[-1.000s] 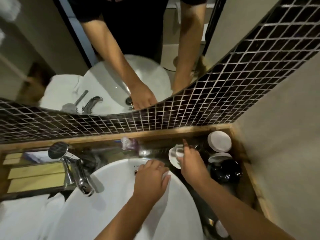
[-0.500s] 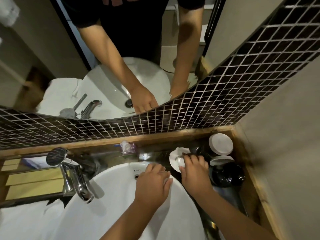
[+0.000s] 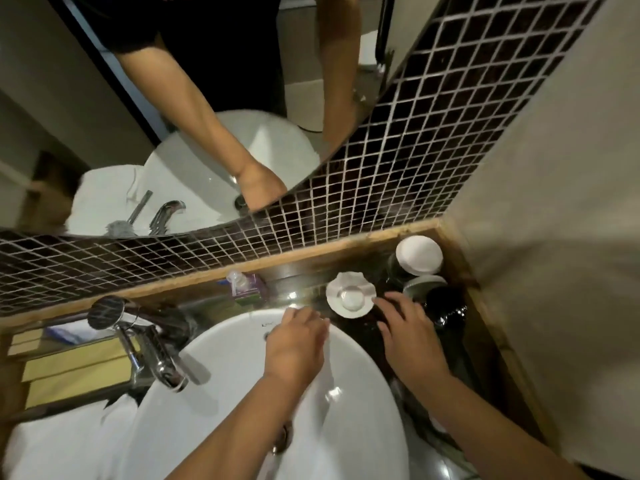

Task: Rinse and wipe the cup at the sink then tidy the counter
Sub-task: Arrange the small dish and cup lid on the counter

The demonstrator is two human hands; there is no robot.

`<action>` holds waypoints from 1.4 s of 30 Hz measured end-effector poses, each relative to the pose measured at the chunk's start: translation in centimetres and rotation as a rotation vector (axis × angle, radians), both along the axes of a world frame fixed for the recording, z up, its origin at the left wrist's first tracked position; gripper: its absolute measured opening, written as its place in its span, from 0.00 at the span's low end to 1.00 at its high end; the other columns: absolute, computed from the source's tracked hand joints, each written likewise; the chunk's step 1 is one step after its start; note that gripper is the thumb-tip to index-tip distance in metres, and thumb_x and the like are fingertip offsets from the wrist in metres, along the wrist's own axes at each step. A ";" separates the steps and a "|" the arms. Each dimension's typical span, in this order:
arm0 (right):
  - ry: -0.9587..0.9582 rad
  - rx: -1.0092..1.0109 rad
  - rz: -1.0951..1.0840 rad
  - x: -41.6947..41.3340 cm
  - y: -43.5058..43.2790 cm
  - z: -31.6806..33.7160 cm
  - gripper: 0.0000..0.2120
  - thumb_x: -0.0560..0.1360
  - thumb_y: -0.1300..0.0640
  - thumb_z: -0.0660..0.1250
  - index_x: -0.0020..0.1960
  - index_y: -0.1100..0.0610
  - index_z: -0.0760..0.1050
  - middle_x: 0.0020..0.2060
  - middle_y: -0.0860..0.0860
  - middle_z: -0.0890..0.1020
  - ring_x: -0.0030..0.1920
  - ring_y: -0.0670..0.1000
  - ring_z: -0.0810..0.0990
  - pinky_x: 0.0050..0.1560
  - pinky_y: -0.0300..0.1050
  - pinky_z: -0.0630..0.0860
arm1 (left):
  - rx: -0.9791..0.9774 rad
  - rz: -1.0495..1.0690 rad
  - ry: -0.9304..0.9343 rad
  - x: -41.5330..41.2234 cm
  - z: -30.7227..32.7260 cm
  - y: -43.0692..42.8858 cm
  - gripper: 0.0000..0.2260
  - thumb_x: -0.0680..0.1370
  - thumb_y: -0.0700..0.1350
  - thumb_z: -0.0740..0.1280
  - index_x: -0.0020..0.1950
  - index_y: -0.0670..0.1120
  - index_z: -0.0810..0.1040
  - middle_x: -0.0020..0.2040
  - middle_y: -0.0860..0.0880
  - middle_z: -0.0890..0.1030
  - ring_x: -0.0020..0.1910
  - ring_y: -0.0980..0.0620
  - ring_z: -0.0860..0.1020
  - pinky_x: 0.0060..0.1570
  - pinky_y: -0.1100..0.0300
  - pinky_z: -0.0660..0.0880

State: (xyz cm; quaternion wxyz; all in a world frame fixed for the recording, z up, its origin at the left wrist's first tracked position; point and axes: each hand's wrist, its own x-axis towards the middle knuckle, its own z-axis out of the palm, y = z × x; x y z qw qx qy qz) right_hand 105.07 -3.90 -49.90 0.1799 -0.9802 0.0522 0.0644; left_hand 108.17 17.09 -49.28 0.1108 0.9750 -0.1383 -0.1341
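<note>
A clear glass cup (image 3: 351,296) stands upright on a white scalloped coaster (image 3: 334,289) on the dark counter, behind the white basin (image 3: 221,375). My right hand (image 3: 407,332) rests just right of the cup with its fingers spread, the fingertips near the coaster's edge and holding nothing. My left hand (image 3: 294,344) lies on the basin's back rim, curled around a white cloth (image 3: 327,379) that hangs down into the bowl.
A chrome faucet (image 3: 156,358) juts over the basin's left side. A small soap bottle (image 3: 242,287) stands by the wooden ledge. A white-lidded jar (image 3: 419,254) and a dark kettle (image 3: 446,306) crowd the right corner. A white towel (image 3: 52,445) lies at the lower left.
My right hand set the cup down on the coaster, let go and drew back to the right with fingers spread. My left hand stayed on the basin rim.
</note>
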 end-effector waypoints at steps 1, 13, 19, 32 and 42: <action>0.014 0.008 -0.065 -1.8 -0.8 0.2 0.22 0.79 0.51 0.67 0.72 0.47 0.69 0.72 0.49 0.68 0.70 0.53 0.69 0.68 0.53 0.71 | -0.022 0.011 0.004 0.0 0.0 0.2 0.10 0.81 0.50 0.61 0.60 0.57 0.78 0.58 0.57 0.75 0.57 0.51 0.70 0.48 0.55 0.75; 0.236 0.095 -0.324 -17.0 -5.0 -2.1 0.27 0.74 0.43 0.71 0.70 0.50 0.72 0.63 0.54 0.72 0.62 0.56 0.71 0.64 0.52 0.72 | -0.035 -0.114 -0.178 -0.8 -0.8 0.8 0.11 0.77 0.49 0.67 0.58 0.52 0.82 0.55 0.50 0.80 0.51 0.47 0.75 0.49 0.49 0.76; 0.325 0.037 -0.214 -13.7 -3.6 -1.2 0.25 0.76 0.51 0.71 0.71 0.47 0.67 0.68 0.48 0.70 0.64 0.51 0.72 0.65 0.43 0.71 | -0.089 -0.065 -0.048 -1.0 -0.6 0.5 0.20 0.73 0.39 0.67 0.63 0.55 0.78 0.58 0.55 0.76 0.57 0.49 0.72 0.51 0.50 0.78; 0.053 0.107 0.000 5.1 3.0 2.5 0.27 0.79 0.45 0.65 0.75 0.49 0.64 0.66 0.48 0.77 0.63 0.50 0.77 0.61 0.46 0.75 | -0.144 -0.012 -0.003 -1.7 -0.6 0.5 0.30 0.77 0.41 0.69 0.76 0.56 0.64 0.77 0.54 0.64 0.76 0.51 0.57 0.74 0.54 0.55; 0.111 0.069 0.004 5.3 2.9 -0.7 0.29 0.79 0.47 0.67 0.77 0.50 0.63 0.70 0.50 0.74 0.68 0.52 0.73 0.67 0.50 0.73 | -0.058 -0.081 -0.013 -0.7 0.1 0.8 0.25 0.77 0.45 0.66 0.73 0.55 0.67 0.72 0.52 0.68 0.71 0.48 0.62 0.72 0.49 0.58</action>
